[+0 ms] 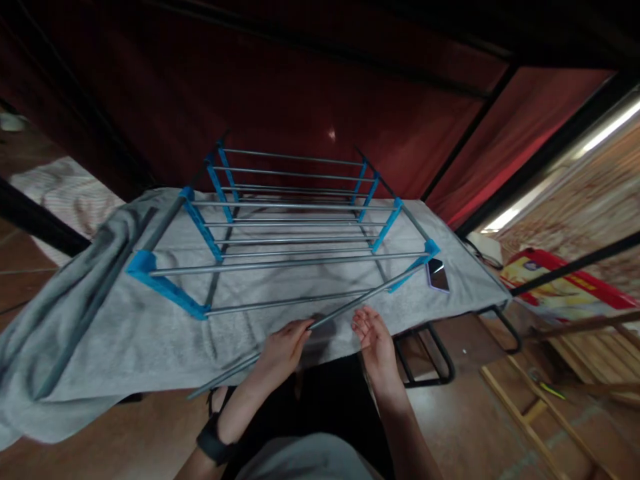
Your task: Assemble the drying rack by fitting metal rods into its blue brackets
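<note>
A rack of grey metal bars and blue plastic side pieces [170,292] stands on a grey cloth. My left hand [283,352] is closed round a loose grey metal tube [345,309], near its middle. The tube slants across the front of the rack, its far end by the right front blue corner piece [431,249] and its near end past the cloth's front edge. Whether that far end is seated in the piece I cannot tell. Just below the tube, my right hand [375,340] has its fingers loosely curled and apart, holding nothing.
Right of the rack lies a phone [438,275] on the grey cloth [240,340]. Another grey tube [90,327] rests at the left. A black metal frame [443,363], a wooden frame [535,410] and a red-and-yellow box [565,280] are at the right.
</note>
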The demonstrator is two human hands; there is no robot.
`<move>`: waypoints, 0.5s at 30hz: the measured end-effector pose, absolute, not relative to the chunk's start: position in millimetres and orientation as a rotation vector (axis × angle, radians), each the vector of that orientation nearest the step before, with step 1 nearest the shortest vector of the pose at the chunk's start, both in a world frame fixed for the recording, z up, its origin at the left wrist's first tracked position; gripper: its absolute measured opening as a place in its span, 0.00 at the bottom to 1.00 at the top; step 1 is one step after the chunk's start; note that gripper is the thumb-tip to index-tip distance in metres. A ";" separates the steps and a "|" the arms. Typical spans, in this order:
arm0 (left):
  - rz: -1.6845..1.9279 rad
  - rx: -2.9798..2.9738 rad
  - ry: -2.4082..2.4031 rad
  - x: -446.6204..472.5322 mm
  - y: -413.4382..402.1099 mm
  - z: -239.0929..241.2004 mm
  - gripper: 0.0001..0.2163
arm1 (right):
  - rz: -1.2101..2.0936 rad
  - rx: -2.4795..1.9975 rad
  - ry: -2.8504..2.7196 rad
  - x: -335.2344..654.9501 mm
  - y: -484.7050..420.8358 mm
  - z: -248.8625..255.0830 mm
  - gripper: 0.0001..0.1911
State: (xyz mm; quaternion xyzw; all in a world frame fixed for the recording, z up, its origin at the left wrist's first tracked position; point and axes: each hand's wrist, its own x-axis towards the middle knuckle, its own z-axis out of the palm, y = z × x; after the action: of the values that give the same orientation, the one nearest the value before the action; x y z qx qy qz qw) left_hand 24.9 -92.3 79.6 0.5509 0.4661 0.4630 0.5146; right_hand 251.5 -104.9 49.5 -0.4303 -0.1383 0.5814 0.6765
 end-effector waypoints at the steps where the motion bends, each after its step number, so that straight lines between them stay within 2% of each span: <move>1: 1.098 1.294 1.126 23.6 -91.4 73.1 0.12 | 1.285 -0.968 -0.297 256.2 -104.0 46.3 0.14; 6: 1.064 1.093 1.105 18.0 -87.4 49.8 0.13 | 1.206 -0.942 -0.226 278.8 -96.1 32.2 0.14; 15: 0.926 1.303 1.169 5.1 -79.4 35.3 0.15 | 1.064 -0.986 -0.219 309.1 -76.2 11.2 0.14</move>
State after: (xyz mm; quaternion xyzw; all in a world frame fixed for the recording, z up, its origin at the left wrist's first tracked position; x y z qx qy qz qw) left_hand 5.1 -79.4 35.3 0.5500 0.4937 0.3908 0.5486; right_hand 309.1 -76.2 11.2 -0.4498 -0.0999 0.4857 0.7428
